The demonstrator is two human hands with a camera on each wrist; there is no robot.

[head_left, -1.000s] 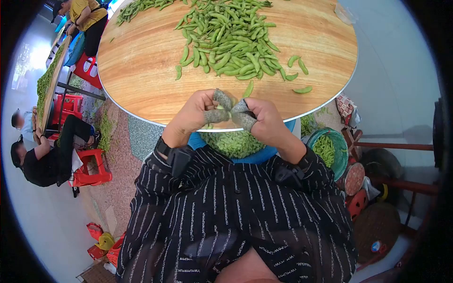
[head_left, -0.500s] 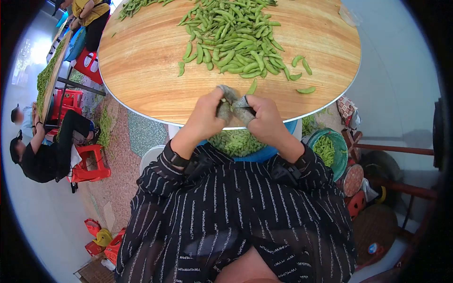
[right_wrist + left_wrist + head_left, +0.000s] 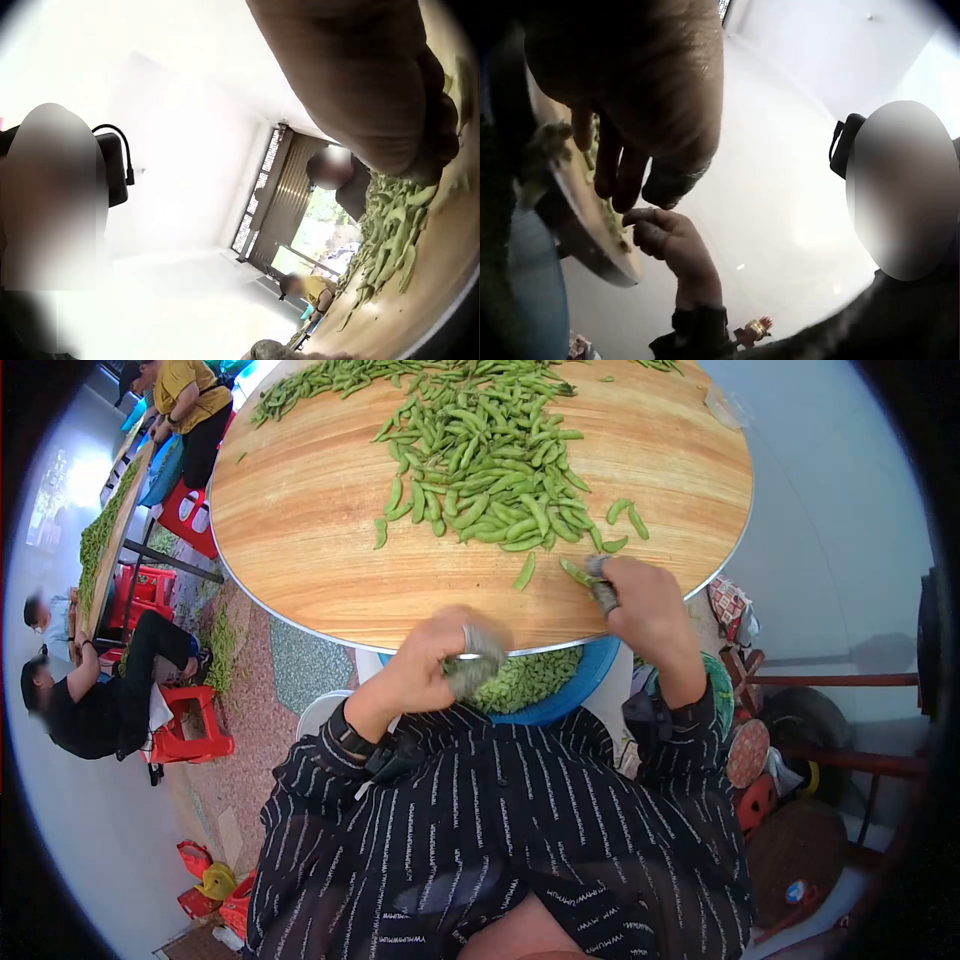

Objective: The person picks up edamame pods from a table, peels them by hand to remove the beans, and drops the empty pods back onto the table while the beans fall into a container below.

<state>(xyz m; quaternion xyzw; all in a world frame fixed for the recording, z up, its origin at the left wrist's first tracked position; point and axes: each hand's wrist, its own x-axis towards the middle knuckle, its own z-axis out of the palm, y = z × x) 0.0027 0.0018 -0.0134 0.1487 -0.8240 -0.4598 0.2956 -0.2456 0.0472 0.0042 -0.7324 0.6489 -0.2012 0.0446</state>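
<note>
Head view: right hand (image 3: pixel 640 595) pinches a pod (image 3: pixel 575 571) at the pile (image 3: pixel 490 455) edge on the round table (image 3: pixel 300 510), left hand (image 3: pixel 440 660) curled above the blue basin (image 3: pixel 585 678), contents indiscernible; advisable to lift one pod cleanly without scattering neighbours.

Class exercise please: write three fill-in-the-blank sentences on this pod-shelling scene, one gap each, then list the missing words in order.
1. The heap of green bean pods lies on a round ____ table.
2. The right hand reaches onto the table and touches a pod, while the left hand is over the ____ basin.
3. The fingertips of the right hand wear ____ covers.

Missing words: wooden; blue; grey
</note>
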